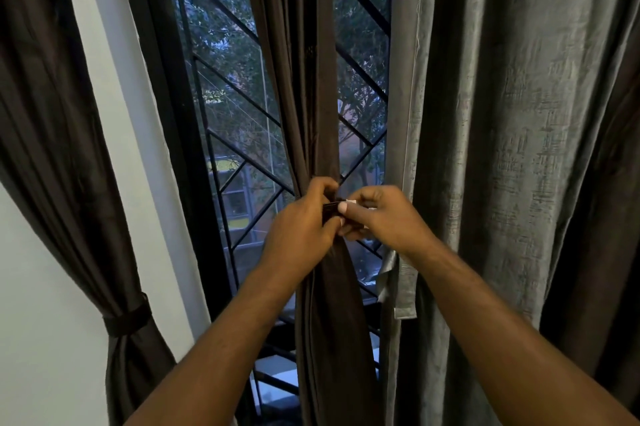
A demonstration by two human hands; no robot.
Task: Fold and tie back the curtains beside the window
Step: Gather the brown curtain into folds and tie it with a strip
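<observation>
Window (242, 86) with black diagonal grille carries hanging fabric: brown curtain (304, 79) bunched mid-pane, grey curtain (502, 114) at right, second brown curtain (59, 114) at left against white wall (41, 287), cinched by dark tie band (126, 320).

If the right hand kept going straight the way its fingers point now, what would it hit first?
The right hand points leftward at the tie strap around the gathered brown curtain; it would likely meet the strap, then the left hand.

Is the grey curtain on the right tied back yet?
No, the grey curtain hangs loose with no band, while both hands work at the middle brown curtain.
</observation>
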